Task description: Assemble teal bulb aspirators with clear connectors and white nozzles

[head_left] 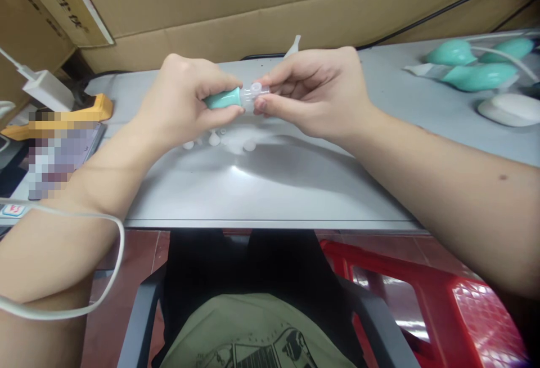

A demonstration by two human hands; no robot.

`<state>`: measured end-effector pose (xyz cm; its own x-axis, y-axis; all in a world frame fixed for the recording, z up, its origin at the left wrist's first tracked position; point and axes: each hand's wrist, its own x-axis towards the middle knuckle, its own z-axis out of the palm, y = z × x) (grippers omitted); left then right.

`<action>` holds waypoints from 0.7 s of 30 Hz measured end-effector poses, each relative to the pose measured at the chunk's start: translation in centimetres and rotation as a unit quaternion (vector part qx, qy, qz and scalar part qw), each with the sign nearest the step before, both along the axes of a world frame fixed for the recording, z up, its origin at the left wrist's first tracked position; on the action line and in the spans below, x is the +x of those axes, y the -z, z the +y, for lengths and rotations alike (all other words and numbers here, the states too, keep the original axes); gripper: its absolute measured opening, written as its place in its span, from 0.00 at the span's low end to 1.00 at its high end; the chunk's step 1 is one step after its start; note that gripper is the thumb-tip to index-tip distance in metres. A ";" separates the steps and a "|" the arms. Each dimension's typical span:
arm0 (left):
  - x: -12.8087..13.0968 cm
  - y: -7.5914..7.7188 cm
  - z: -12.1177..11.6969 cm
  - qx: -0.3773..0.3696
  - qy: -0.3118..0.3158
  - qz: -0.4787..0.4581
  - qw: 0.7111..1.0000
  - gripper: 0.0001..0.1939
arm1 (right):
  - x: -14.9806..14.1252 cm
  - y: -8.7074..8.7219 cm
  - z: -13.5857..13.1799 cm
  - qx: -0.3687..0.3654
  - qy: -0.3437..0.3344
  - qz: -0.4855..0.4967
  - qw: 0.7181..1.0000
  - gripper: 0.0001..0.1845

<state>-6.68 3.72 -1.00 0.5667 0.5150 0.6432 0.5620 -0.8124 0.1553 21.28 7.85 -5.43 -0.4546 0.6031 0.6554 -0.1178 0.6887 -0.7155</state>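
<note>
"Teal piece (pixel 223 99) over the desk (pixel 253 199), anyone else seeing this? What's got hold of it?"

"Left hand (pixel 177 98), thumb and fingers closed round it. Right hand (pixel 320 86) is pinching the clear plastic fitting (pixel 250 97) at its open end, fingertips nearly meeting the other hand's."

"Yep, same from where I'm standing. And below them?"

"Few little whitish plastic bits (pixel 214 138) lying on the desk. More teal bulbs (pixel 483 75) way off to the right, near a white mouse-shaped thing (pixel 512 110). Cardboard (pixel 253 8) behind, lol."
</note>
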 end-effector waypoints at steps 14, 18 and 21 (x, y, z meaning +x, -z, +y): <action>-0.7 -0.6 -0.3 0.026 -0.050 0.085 0.995 0.13 | -0.1 0.7 0.8 0.024 -0.056 0.008 0.998 0.14; -0.5 -0.9 -0.9 0.020 -0.119 0.142 0.982 0.16 | -0.1 0.1 0.1 -0.009 -0.021 -0.021 1.000 0.10; -0.1 -1.1 -1.5 -0.012 -0.181 0.175 0.968 0.20 | -0.2 -0.2 -0.1 -0.013 -0.012 -0.029 0.999 0.08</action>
